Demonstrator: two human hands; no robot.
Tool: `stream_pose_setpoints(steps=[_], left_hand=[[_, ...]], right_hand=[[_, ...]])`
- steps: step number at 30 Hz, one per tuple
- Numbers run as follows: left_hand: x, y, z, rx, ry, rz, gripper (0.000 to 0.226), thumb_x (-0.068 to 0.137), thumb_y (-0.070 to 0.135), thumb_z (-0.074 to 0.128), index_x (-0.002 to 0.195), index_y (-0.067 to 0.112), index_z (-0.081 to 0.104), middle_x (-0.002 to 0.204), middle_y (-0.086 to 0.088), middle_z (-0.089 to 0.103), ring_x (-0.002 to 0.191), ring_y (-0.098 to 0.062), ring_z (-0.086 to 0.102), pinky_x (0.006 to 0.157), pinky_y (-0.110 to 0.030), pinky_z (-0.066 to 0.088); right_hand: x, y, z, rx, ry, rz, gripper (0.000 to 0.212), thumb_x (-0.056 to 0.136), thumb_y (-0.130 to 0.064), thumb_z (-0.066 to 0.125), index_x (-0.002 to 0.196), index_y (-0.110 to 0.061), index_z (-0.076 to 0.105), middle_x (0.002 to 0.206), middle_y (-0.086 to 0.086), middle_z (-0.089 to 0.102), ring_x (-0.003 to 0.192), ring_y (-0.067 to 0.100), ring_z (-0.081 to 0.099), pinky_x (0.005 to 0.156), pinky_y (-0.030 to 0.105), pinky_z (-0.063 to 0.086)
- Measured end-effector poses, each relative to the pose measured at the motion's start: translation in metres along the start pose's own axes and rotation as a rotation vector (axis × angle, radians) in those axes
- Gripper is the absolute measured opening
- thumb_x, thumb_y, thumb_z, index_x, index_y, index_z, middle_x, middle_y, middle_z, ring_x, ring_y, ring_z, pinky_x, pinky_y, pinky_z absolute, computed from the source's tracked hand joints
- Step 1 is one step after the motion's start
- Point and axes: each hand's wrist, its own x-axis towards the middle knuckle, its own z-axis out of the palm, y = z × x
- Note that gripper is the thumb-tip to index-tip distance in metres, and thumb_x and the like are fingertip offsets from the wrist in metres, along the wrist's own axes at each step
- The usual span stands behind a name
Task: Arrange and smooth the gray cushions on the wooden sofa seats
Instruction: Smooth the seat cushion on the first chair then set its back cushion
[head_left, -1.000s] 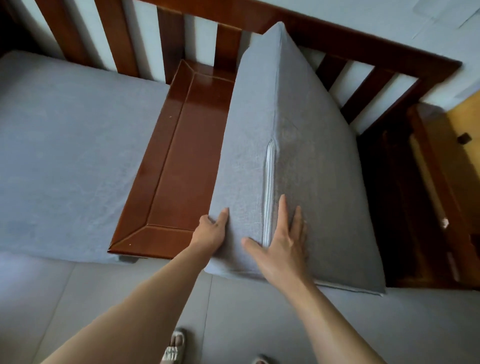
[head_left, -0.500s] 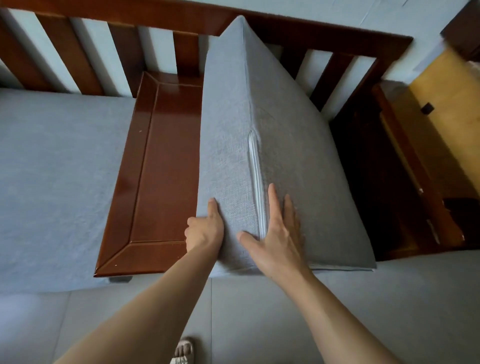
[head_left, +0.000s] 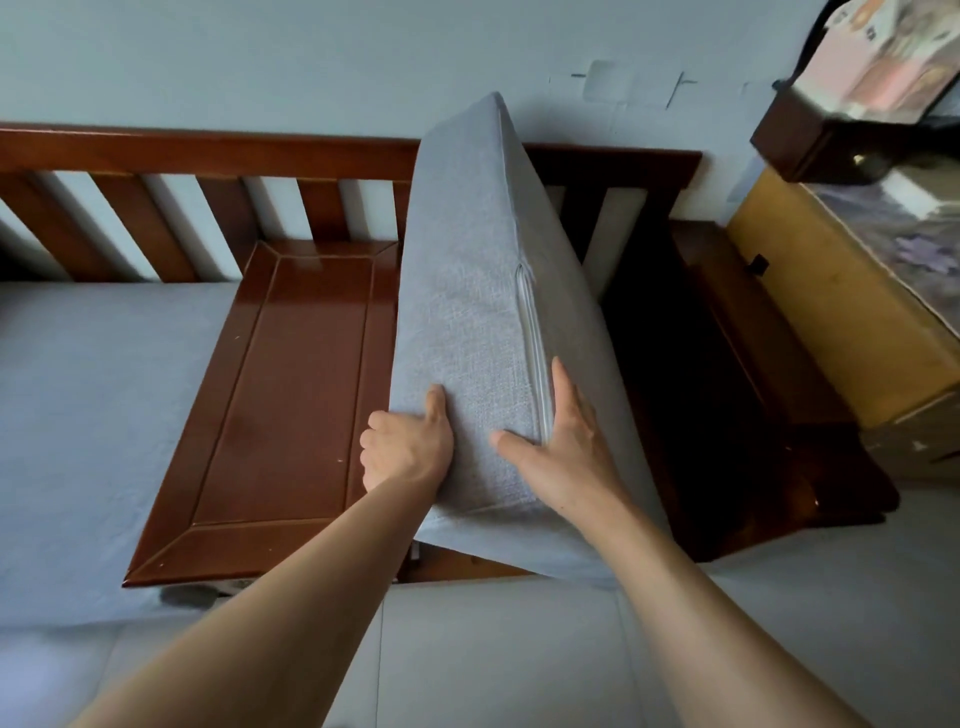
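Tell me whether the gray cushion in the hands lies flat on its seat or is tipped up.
Tipped up. The cushion stands on its long edge, zipper side facing up, left hand and right hand holding its near end.

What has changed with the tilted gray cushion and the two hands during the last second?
The gray cushion has been tipped up steeper, its right side lifted off the dark seat. The left hand now curls round its left edge. The right hand stays flat by the zipper.

A pale blue-grey wall (head_left: 311, 57) stands behind, and grey floor tiles (head_left: 493, 660) lie below. At the right edge stands a yellowish wooden cabinet (head_left: 831, 322) with a dark wooden box (head_left: 800, 140) above it.
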Motion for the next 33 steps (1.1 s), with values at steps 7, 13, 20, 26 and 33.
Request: stream_pose_setpoints(steps=[7, 13, 20, 26, 33], left_hand=[[-0.049, 0.045, 0.036, 0.128, 0.062, 0.138, 0.084, 0.085, 0.071, 0.039, 0.131, 0.001, 0.035, 0.134, -0.019, 0.041, 0.124, -0.035, 0.041, 0.098, -0.045, 0.035], [-0.072, 0.087, 0.066, 0.261, -0.02, 0.42, 0.077, 0.083, 0.076, 0.033, 0.146, 0.033, 0.016, 0.127, -0.017, 0.034, 0.119, -0.035, 0.039, 0.091, -0.045, 0.038], [-0.102, 0.104, 0.102, 0.328, -0.035, 0.524, 0.072, 0.084, 0.076, 0.022, 0.148, 0.047, 0.007, 0.138, -0.014, 0.019, 0.118, -0.032, 0.036, 0.093, -0.045, 0.041], [-0.144, 0.135, 0.144, 0.346, -0.014, 0.557, 0.07, 0.083, 0.076, 0.025, 0.146, 0.05, 0.009, 0.151, -0.016, 0.001, 0.122, -0.034, 0.033, 0.095, -0.044, 0.04], [-0.193, 0.194, 0.209, 0.413, 0.074, 0.602, 0.069, 0.084, 0.077, 0.024, 0.146, 0.049, 0.012, 0.155, -0.017, -0.002, 0.128, -0.037, 0.029, 0.103, -0.044, 0.033]], right_hand=[[0.01, 0.02, -0.06, -0.175, 0.071, 0.019, 0.099, 0.082, -0.053, 0.063, 0.152, -0.019, 0.001, 0.151, 0.011, 0.029, 0.135, 0.029, 0.034, 0.104, 0.038, 0.034], [0.028, 0.024, -0.101, -0.568, 0.218, -0.042, 0.086, 0.091, -0.061, 0.043, 0.151, -0.024, -0.006, 0.142, 0.015, 0.032, 0.118, 0.035, 0.05, 0.087, 0.04, 0.042], [0.038, 0.059, -0.15, -0.623, 0.154, -0.126, 0.07, 0.097, -0.054, 0.033, 0.151, -0.035, -0.007, 0.143, 0.012, 0.029, 0.118, 0.032, 0.05, 0.084, 0.039, 0.045], [0.053, 0.096, -0.214, -0.601, 0.083, -0.105, 0.062, 0.098, -0.053, 0.03, 0.149, -0.045, -0.005, 0.137, 0.013, 0.038, 0.11, 0.037, 0.053, 0.086, 0.041, 0.043], [0.083, 0.153, -0.296, -0.556, 0.066, -0.106, 0.064, 0.097, -0.055, 0.029, 0.15, -0.042, -0.006, 0.137, 0.017, 0.041, 0.111, 0.039, 0.052, 0.091, 0.041, 0.041]])
